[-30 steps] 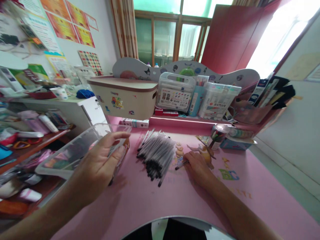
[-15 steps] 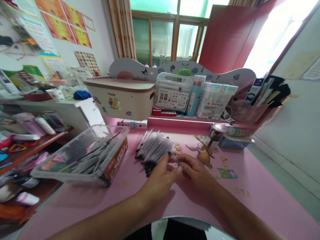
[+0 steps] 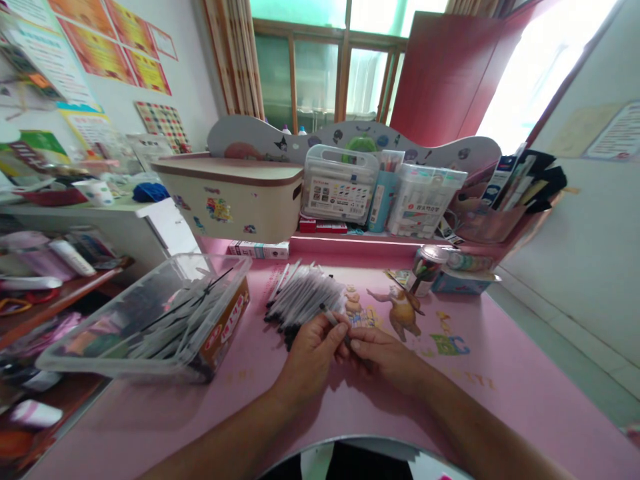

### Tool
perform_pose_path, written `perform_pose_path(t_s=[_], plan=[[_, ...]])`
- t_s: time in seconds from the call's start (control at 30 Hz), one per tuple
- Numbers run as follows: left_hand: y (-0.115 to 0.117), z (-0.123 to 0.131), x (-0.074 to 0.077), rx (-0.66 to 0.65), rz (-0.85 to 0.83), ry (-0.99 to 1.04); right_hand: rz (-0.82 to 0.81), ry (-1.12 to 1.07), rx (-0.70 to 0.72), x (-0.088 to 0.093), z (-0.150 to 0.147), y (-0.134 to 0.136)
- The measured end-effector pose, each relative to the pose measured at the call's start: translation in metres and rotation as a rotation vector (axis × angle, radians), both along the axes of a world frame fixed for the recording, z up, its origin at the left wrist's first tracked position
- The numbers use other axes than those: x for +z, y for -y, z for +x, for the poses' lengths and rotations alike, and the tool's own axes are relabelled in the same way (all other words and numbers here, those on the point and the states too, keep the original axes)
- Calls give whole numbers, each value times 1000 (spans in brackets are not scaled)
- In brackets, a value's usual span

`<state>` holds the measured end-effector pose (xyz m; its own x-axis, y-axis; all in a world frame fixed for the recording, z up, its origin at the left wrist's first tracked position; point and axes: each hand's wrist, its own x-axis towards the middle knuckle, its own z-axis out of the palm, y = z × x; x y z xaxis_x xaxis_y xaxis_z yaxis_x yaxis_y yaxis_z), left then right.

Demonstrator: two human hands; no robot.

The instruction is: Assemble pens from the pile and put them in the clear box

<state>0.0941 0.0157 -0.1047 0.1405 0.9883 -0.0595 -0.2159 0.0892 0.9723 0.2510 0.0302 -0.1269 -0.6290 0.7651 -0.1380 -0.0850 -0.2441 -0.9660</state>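
Both my hands meet over the pink desk (image 3: 320, 407) just in front of a pile of white pens with black caps (image 3: 300, 300). My left hand (image 3: 310, 350) and my right hand (image 3: 383, 357) pinch the two ends of a single pen (image 3: 334, 321), which angles up to the left between them. A clear plastic box (image 3: 150, 320) with more of the same pens inside stands to the left, apart from my hands.
A beige storage bin (image 3: 235, 197), marker cases (image 3: 340, 183) and a blue pen cup (image 3: 383, 197) line the raised back shelf. A small tin of pencils (image 3: 423, 270) stands at the right. Cluttered shelves (image 3: 45, 267) lie to the left; a white wall is on the right.
My left hand left the clear box and came across to the pen that my right hand picked up beside the pile; both hands now grip it, slightly nearer to me.
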Motion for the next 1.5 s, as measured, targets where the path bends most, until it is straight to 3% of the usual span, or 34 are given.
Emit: perform_pose_path(t_s=[0.3,0.6,0.77,0.83,1.03,1.17,1.37,1.5], plan=[[1,-4,5,20,50,3,-65,-94,-5,9,-8,9],[3,-5,13,10,53,6,-52,-61,14,7,-6,10],[-6,-12,8,37,10,73,-98,-14,-10,0,-1,5],[-10,-14,4,6,-29,70,-88,-3,-85,-2,2,0],[-9,-12,-8,-283,-176,77,-86,0,-362,-4,4,-10],[-6,-9,-13,-387,-224,143,-45,32,-387,-6,4,-9],[-10,-12,-16,-431,-235,181,4,70,-351,-9,5,-9],[-6,-10,-12,-316,-261,254,-65,54,-389,-7,4,-10]])
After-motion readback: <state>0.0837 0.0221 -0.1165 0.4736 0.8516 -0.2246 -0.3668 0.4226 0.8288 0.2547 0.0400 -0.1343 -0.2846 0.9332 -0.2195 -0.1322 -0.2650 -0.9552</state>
